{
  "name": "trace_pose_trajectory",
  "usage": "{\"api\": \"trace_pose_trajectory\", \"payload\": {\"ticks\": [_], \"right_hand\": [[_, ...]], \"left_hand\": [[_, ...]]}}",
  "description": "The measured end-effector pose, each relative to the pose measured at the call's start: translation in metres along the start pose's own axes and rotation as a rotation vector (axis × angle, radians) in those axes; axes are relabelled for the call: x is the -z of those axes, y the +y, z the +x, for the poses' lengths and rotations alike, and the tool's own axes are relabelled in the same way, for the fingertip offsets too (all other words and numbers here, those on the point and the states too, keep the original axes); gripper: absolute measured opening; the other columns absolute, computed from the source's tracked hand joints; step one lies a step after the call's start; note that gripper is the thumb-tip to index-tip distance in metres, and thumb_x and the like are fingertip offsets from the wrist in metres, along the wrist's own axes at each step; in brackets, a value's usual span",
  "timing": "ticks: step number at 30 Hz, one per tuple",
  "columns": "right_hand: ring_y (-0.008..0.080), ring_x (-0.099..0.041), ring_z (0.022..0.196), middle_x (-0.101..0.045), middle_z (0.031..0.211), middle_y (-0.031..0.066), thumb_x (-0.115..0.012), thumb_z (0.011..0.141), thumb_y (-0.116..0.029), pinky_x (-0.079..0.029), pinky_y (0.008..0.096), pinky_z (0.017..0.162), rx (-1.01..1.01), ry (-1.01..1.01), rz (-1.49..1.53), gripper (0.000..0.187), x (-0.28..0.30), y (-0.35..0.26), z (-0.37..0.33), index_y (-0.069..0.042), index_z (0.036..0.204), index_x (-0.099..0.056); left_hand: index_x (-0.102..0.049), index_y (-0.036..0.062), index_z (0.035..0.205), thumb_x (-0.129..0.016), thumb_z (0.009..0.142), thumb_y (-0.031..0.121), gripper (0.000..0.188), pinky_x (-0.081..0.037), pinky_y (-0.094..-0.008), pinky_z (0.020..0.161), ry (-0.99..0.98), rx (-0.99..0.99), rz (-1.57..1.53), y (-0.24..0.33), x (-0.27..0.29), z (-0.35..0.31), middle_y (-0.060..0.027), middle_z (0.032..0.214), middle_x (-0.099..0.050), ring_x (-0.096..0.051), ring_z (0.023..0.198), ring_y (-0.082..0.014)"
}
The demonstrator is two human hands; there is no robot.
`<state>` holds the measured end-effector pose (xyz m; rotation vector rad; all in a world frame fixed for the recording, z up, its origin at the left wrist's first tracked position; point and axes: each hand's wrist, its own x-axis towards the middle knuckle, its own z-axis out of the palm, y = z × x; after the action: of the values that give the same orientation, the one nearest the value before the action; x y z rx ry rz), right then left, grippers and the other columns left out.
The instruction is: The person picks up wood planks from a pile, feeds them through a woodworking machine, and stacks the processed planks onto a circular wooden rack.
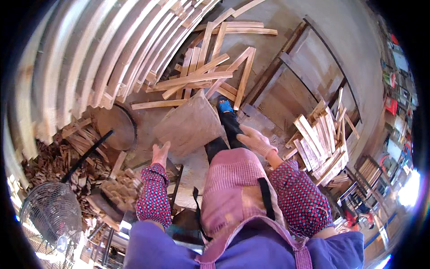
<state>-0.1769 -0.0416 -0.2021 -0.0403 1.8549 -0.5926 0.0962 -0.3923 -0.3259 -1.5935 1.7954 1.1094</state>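
A flat, square wooden board [190,124], dusty and light brown, lies tilted in front of my legs. My left hand [160,154], in a pale pink glove, is by the board's lower left edge with thumb and fingers apart; I cannot tell whether it touches the edge. To the right of the board, my right hand [256,140], in a matching glove, is over my dark trouser leg [230,127]. Its fingers are stretched toward the board's right corner, with nothing visible in them. Patterned sleeve covers reach over both forearms, and a pink checked apron [235,188] covers my front.
Loose wooden strips [197,78] lie crisscrossed beyond the board. Long slats [103,49] stand in a row at far left, above heaped offcuts [71,168]. A round fan [51,215] is at lower left. Right are a strip pile [320,141] and a dark frame [286,58].
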Motion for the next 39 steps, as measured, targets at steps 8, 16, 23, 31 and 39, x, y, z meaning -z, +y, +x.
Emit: {"api": "trace_pose_trajectory", "payload": {"ticks": [8,16,23,31,39], "right_hand": [[0.0345,-0.062,0.111,-0.064,0.116,0.0217,-0.06,0.087,-0.046,-0.047,0.0409,0.093,-0.019,0.024,-0.057,0.058,-0.104,-0.031,0.153,-0.003,0.127,-0.054],[0.0344,-0.064,0.107,-0.066,0.114,0.0218,-0.064,0.088,-0.042,-0.048,0.0394,0.094,-0.117,-0.036,0.14,0.06,-0.18,-0.004,0.12,-0.001,0.13,-0.053],[0.0361,-0.061,0.115,-0.064,0.119,0.0246,-0.055,0.09,-0.044,-0.046,0.0403,0.099,0.133,-0.647,-0.121,0.059,-0.253,-0.015,0.117,0.001,0.127,-0.058],[0.0347,-0.065,0.104,-0.065,0.116,0.0191,-0.065,0.086,-0.03,-0.053,0.042,0.086,0.76,-0.15,-0.724,0.045,-0.166,0.062,0.285,-0.005,0.123,-0.058],[0.038,-0.037,0.138,-0.036,0.149,0.0235,-0.082,0.062,-0.053,-0.033,0.0527,0.109,0.636,0.429,-0.997,0.113,-0.081,-0.029,0.438,0.0,0.147,-0.029]], "left_hand": [[-0.046,-0.0039,0.138,-0.066,0.088,0.047,0.074,-0.042,-0.0359,0.099,0.074,0.117,-0.575,-0.032,-0.048,0.032,-0.0157,0.132,-0.056,-0.054,0.118,-0.0259],[-0.057,-0.005,0.126,-0.06,0.089,0.049,0.065,-0.043,-0.0389,0.095,0.289,0.035,-0.028,-0.046,-0.005,0.045,-0.0158,0.121,-0.064,-0.058,0.113,-0.0261],[-0.05,-0.0038,0.137,-0.045,0.097,0.055,0.071,-0.039,-0.036,0.104,0.272,0.129,-0.412,-0.117,0.059,0.074,-0.0138,0.133,-0.058,-0.054,0.12,-0.0274],[-0.042,-0.0068,0.141,-0.06,0.091,0.03,0.065,-0.031,-0.0373,0.112,0.41,-0.457,0.006,0.026,0.002,0.152,-0.021,0.149,-0.041,-0.039,0.138,-0.0301],[-0.05,-0.0003,0.133,-0.075,0.079,0.03,0.067,-0.048,-0.0395,0.093,-0.074,0.052,-0.293,-0.005,-0.172,0.35,-0.0186,0.119,-0.061,-0.059,0.107,-0.0262]]}}
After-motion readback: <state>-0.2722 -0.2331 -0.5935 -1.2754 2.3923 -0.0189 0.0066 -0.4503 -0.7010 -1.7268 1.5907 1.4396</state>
